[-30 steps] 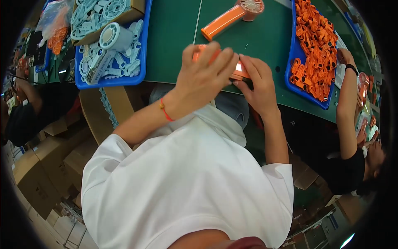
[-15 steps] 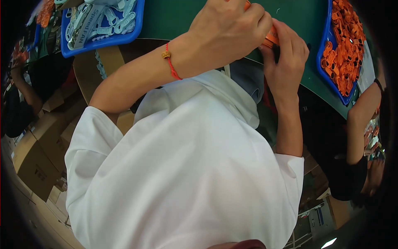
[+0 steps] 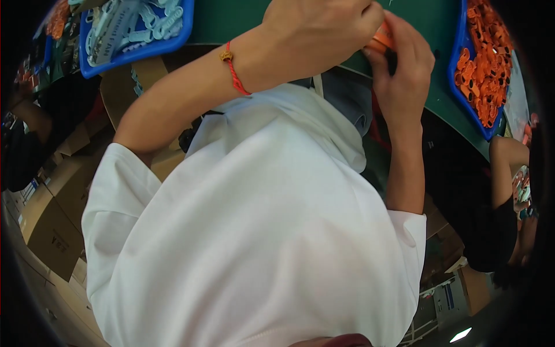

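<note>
My left hand [image 3: 324, 32] is at the top edge of the view, curled closed with its back toward me. A red string bracelet [image 3: 234, 69] with a gold bead circles that wrist. What its fingers hold is hidden by the hand and the frame edge. Close against it on the right, my right hand [image 3: 407, 63] pinches an orange plastic part [image 3: 383, 39] between thumb and fingers. Only a piece of that part shows in the gap between the two hands. Both hands are over the near edge of the green table [image 3: 231, 22].
A blue tray [image 3: 136, 59] of pale blue plastic pieces stands at the upper left. Another blue tray [image 3: 459, 87] on the right holds many small orange parts. Cardboard boxes [image 3: 55, 231] are at the lower left. Beside the right tray is another person's arm [image 3: 504, 173].
My left hand sits slightly higher in the view, its upper part cut off by the frame edge. The orange bit seen above its knuckles is out of sight. The right hand keeps its pinch.
</note>
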`<move>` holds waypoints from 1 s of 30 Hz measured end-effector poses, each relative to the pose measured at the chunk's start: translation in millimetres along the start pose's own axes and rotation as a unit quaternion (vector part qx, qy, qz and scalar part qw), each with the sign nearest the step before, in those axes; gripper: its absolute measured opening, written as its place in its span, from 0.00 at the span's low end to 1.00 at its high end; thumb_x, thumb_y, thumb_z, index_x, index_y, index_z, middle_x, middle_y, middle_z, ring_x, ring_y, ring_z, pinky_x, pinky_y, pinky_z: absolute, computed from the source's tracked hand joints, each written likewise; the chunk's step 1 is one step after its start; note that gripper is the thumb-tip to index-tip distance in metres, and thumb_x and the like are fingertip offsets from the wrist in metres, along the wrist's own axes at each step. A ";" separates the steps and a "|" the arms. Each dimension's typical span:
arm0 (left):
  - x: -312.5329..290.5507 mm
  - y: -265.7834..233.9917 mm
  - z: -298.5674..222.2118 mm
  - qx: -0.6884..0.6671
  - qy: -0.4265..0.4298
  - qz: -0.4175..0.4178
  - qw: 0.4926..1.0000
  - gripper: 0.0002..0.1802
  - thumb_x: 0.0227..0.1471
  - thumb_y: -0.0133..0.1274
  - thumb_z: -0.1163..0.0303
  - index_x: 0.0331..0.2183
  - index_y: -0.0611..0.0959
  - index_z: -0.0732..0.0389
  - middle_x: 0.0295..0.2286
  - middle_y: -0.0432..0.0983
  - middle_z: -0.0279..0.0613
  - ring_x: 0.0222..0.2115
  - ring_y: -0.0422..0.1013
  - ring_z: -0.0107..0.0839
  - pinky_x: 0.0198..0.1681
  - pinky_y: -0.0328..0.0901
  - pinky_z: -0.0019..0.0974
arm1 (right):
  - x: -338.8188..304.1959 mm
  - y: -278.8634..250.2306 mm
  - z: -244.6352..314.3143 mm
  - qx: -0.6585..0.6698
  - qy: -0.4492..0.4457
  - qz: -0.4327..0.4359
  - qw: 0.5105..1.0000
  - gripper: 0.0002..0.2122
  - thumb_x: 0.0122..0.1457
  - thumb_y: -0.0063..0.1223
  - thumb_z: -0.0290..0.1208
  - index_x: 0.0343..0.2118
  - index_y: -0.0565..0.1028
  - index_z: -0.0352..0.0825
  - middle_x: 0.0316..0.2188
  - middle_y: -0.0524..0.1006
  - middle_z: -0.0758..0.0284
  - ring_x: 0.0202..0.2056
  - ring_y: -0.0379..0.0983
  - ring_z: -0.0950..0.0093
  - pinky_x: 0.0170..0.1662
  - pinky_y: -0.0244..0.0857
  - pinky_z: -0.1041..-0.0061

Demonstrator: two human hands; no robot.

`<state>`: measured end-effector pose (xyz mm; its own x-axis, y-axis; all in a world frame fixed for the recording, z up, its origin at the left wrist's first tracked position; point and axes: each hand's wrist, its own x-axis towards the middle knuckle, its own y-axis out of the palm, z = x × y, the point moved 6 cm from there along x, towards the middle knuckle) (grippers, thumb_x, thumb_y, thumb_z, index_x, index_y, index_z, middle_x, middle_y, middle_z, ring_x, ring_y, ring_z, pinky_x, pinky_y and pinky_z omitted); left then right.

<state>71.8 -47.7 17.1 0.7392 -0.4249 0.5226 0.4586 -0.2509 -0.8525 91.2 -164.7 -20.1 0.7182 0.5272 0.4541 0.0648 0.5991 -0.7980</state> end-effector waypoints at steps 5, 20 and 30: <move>9.6 -14.6 0.8 0.030 0.046 -0.025 0.998 0.06 0.40 0.51 0.74 0.27 0.76 0.62 0.20 0.67 0.39 0.27 0.67 0.34 0.32 0.63 0.38 | 7.2 -2.8 -11.8 0.018 -0.005 0.132 0.991 0.24 0.40 0.63 0.29 0.44 0.71 0.33 0.40 0.73 0.61 0.41 0.69 0.63 0.45 0.61 0.70; 89.9 12.6 130.3 -0.372 -0.419 0.011 0.828 0.21 0.45 0.51 0.55 0.31 0.74 0.67 0.27 0.76 0.52 0.24 0.74 0.44 0.28 0.67 0.37 | 136.0 -80.7 -74.6 0.172 0.129 -0.037 0.976 0.10 0.55 0.48 0.30 0.35 0.75 0.31 0.35 0.74 0.63 0.36 0.70 0.76 0.41 0.62 0.80; 140.7 106.7 373.3 0.045 -0.543 0.259 0.798 0.28 0.46 0.39 0.47 0.37 0.80 0.59 0.38 0.75 0.47 0.41 0.71 0.43 0.42 0.65 0.40 | 313.8 -59.9 -405.9 -0.212 0.164 0.022 0.963 0.17 0.46 0.48 0.25 0.42 0.72 0.31 0.36 0.74 0.56 0.42 0.69 0.58 0.47 0.62 0.66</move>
<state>408.9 190.4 3.3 0.8106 0.5642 -0.1570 -0.0491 -0.2017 -0.9782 593.9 -279.8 9.4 0.9025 0.2854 0.3224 0.2571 0.2435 -0.9352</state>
